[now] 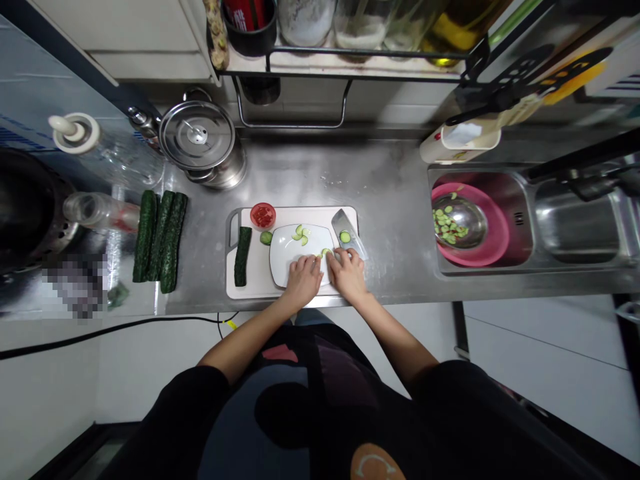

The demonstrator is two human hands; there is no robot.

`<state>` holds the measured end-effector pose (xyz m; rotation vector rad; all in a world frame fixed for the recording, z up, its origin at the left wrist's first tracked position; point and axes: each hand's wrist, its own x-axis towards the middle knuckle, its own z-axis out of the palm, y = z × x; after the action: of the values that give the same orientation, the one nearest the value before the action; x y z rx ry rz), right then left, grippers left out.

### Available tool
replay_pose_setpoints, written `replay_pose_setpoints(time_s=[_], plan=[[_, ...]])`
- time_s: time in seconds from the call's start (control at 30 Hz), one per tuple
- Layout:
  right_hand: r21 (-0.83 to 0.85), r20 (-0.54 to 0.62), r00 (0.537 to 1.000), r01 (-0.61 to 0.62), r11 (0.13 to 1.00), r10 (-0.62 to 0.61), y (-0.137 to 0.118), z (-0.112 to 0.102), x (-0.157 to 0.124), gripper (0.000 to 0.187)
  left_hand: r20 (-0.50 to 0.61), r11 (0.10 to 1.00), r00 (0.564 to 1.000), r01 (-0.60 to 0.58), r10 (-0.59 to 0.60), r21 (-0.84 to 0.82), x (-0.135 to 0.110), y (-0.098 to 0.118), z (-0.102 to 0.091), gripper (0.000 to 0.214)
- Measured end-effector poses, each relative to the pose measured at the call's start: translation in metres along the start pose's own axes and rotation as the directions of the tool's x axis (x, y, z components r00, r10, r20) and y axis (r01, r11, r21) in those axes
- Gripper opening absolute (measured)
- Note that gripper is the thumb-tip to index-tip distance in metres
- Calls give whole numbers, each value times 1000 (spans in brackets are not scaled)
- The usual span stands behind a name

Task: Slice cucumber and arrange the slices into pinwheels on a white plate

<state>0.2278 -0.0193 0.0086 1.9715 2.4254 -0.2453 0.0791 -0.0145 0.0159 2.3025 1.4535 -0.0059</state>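
Observation:
A white square plate lies on a white cutting board, with a small fan of cucumber slices on its far part. My left hand is over the plate's near right part, its bent fingertips closed at a thin slice. At the plate's right edge my right hand has its fingertips closed on a cucumber slice; the exact grip is partly hidden. Just beyond that hand a cleaver lies flat, a round cucumber piece on its blade.
On the board's left are a cut cucumber, a cucumber end and a small red bowl. Several whole cucumbers and a lidded steel pot stand further left. A pink basin sits in the sink, right.

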Motion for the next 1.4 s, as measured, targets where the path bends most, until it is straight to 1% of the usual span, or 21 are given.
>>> replay_pose_setpoints(time_s=[0.23,0.33,0.47,0.53,0.6,0.67,0.7,0.77,0.8,0.87,0.97,1.07,1.2,1.3,1.4], plan=[[-6,8,1000,2,1000,-2,0,0,0,39,-7,1000,1000,-13,13,-5,0,-3,-1,44],[-2,2,1000,1,1000,-1,0,0,1,38,-14,1000,1000,-9,9,-9,0,-1,1,44],[20,-31,1000,8,1000,-7,0,-3,1,36,-69,999,997,-20,17,-47,0,-1,1,40],[43,-70,998,6,999,-3,1,-5,0,35,-139,995,990,-23,10,-94,1,-12,-3,36],[75,-123,992,0,997,9,1,-7,-1,34,-231,988,971,20,-55,-150,4,-32,-12,33],[117,-174,985,5,993,16,0,-11,-4,34,-306,966,928,152,-212,-209,7,-58,-25,34],[139,-193,981,16,990,12,-2,-12,-5,33,-310,945,902,235,-299,-227,9,-70,-33,34],[182,-214,977,56,982,-16,-10,-15,-9,32,-251,889,858,398,-448,-227,11,-91,-48,31],[202,-215,976,81,976,-36,-16,-16,-11,32,-207,865,845,453,-494,-214,13,-97,-54,30],[245,-192,978,129,961,-82,-30,-18,-17,32,-121,839,834,515,-538,-177,16,-103,-64,28],[301,-139,979,187,935,-150,-51,-19,-25,33,-42,839,842,530,-538,-128,22,-100,-69,28],[333,-90,977,213,919,-194,-65,-18,-31,32,-31,843,847,524,-531,-122,26,-97,-68,28],[348,-57,978,209,914,-201,-69,-17,-34,33,-91,837,839,516,-537,-182,26,-100,-65,28],[366,-65,983,185,912,-173,-67,-16,-33,32,-79,820,832,518,-549,-243,27,-102,-65,23],[405,-75,988,155,901,-136,-66,-15,-31,32,-56,780,811,537,-582,-323,28,-105,-67,17]])
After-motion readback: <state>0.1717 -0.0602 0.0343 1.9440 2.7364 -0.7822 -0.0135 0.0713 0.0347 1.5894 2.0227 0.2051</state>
